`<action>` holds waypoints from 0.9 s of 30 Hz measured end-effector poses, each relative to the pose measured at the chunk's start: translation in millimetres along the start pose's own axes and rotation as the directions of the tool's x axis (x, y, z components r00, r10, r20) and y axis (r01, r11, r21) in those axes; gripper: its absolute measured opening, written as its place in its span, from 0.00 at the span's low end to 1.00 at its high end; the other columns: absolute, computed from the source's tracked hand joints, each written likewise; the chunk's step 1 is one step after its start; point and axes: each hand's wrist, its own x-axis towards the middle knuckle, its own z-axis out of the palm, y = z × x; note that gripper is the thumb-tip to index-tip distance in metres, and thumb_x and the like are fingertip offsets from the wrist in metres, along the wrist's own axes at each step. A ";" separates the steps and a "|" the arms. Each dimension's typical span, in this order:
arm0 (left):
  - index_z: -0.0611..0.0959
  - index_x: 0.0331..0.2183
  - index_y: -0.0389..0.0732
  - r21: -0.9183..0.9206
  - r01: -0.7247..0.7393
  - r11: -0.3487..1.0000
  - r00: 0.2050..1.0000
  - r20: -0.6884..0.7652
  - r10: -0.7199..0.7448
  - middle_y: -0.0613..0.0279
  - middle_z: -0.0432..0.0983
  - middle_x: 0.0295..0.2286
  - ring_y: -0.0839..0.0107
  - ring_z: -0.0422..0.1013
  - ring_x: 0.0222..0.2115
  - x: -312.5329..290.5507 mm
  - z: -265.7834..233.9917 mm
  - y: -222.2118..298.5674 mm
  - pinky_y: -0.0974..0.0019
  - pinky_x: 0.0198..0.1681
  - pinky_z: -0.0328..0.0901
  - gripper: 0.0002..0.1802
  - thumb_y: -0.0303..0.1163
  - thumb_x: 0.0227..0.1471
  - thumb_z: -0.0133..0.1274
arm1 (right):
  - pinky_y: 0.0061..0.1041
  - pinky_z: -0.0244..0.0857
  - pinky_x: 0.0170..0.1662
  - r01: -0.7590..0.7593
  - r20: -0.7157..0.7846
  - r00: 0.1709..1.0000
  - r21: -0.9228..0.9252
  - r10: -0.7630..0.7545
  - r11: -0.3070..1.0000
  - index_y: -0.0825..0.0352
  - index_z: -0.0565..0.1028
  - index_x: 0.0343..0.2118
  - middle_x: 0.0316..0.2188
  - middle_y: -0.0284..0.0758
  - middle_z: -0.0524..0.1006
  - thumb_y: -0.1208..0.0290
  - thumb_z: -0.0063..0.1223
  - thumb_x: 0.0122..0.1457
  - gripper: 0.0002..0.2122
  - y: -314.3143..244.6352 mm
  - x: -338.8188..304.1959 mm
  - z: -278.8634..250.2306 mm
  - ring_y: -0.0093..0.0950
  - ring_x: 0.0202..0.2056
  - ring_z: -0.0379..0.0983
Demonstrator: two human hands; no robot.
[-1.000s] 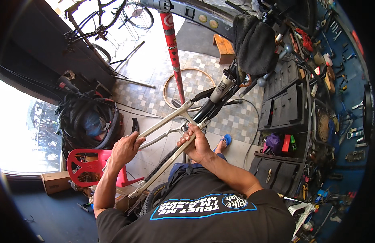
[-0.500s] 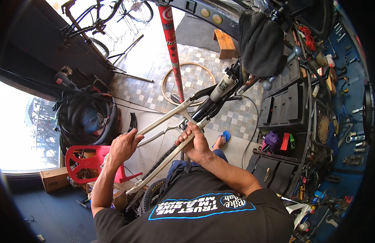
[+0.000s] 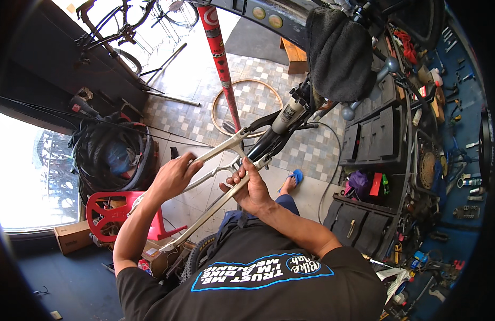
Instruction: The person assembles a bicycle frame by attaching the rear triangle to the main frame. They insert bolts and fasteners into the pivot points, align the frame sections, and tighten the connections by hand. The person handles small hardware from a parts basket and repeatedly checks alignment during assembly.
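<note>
A cream bicycle frame [image 3: 207, 231] slants through the middle, its two rear arms reaching toward me. My left hand [image 3: 175, 174] is closed over the left arm of the frame, with its fingertips slightly blurred. Around the right arm, close to where it joins the rest, my right hand [image 3: 253, 192] is curled with the thumb on top. Beyond both hands, a grey cylinder [image 3: 290, 115] sits on the dark forward part of the frame. A dark cloth [image 3: 338, 53] hangs above that end.
A red post [image 3: 221, 64] rises beyond the frame, with a bare rim [image 3: 214, 115] on the tiles around its foot. To the left are a red plastic chair [image 3: 106, 214] and a heap of black tyres [image 3: 92, 160]. Dark drawers [image 3: 381, 136] and hanging tools line the right.
My left hand has shifted a little farther up the left arm of the frame. The fingers of my right hand have loosened slightly around the right arm. The view has moved slightly.
</note>
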 end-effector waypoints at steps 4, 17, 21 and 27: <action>0.76 0.51 0.35 -0.090 -0.154 0.984 0.987 0.027 0.157 0.42 0.81 0.31 0.38 0.77 0.38 57.4 18.5 27.8 0.46 0.42 0.68 0.25 0.49 0.71 0.46 | 0.48 0.75 0.53 0.010 0.018 1.000 0.007 -0.010 1.000 0.56 0.69 0.26 0.22 0.26 0.69 0.47 0.57 0.69 0.20 -3.2 -0.7 2.8 0.25 0.32 0.72; 0.75 0.38 0.35 -0.105 -0.190 0.976 0.972 0.122 0.202 0.38 0.77 0.26 0.39 0.76 0.30 99.2 25.3 43.5 0.43 0.35 0.66 0.29 0.55 0.72 0.43 | 0.43 0.74 0.49 -0.013 0.067 0.998 -0.006 0.013 1.000 0.55 0.70 0.28 0.21 0.25 0.69 0.52 0.53 0.72 0.17 -3.7 7.7 -11.3 0.25 0.31 0.73; 0.81 0.40 0.34 -0.139 -0.159 0.977 0.979 0.105 0.175 0.41 0.76 0.24 0.44 0.76 0.27 97.8 23.9 43.3 0.45 0.34 0.67 0.32 0.58 0.70 0.46 | 0.44 0.74 0.50 -0.015 0.125 0.992 0.010 0.013 1.000 0.56 0.70 0.29 0.22 0.26 0.70 0.53 0.53 0.72 0.16 -7.8 5.6 -10.6 0.25 0.31 0.73; 0.85 0.42 0.33 -0.589 0.193 0.785 0.933 0.358 0.040 0.60 0.81 0.29 0.73 0.77 0.28 99.3 11.8 13.1 0.67 0.30 0.75 0.31 0.53 0.73 0.43 | 0.44 0.74 0.50 -0.003 0.122 0.993 -0.036 0.008 0.999 0.55 0.70 0.27 0.21 0.26 0.69 0.52 0.55 0.71 0.17 -11.5 3.9 -9.8 0.25 0.32 0.73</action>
